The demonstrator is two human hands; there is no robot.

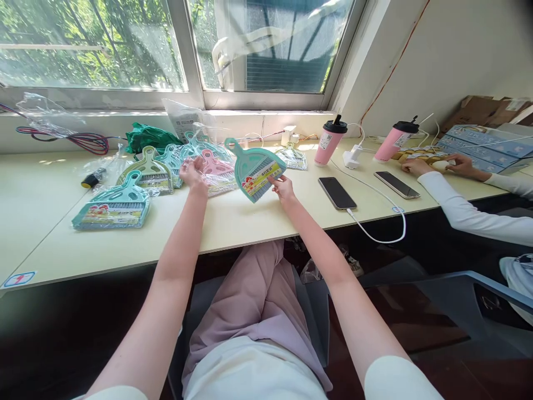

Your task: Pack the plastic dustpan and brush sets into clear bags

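Observation:
A teal dustpan (249, 161) with a grey-bristled brush and a yellow printed label is tilted up above the table in my right hand (283, 189). My right thumb and fingers grip its lower right edge. My left hand (194, 173) is beside a pink dustpan set (216, 169) in clear plastic, its fingers loosely bent and apart. Further left lie an olive-green dustpan set (150, 175) and a teal wrapped dustpan set (114, 205). More teal sets (194, 145) are piled behind my left hand, partly hidden.
A small dustpan set (293, 156), a pink cup (330, 144) and a charging phone (337, 192) are to the right. Another phone (397, 184) and a co-worker's hands (416, 166) are beyond. A black-and-yellow tool (94, 178) and green plastic bag (150, 136) lie left.

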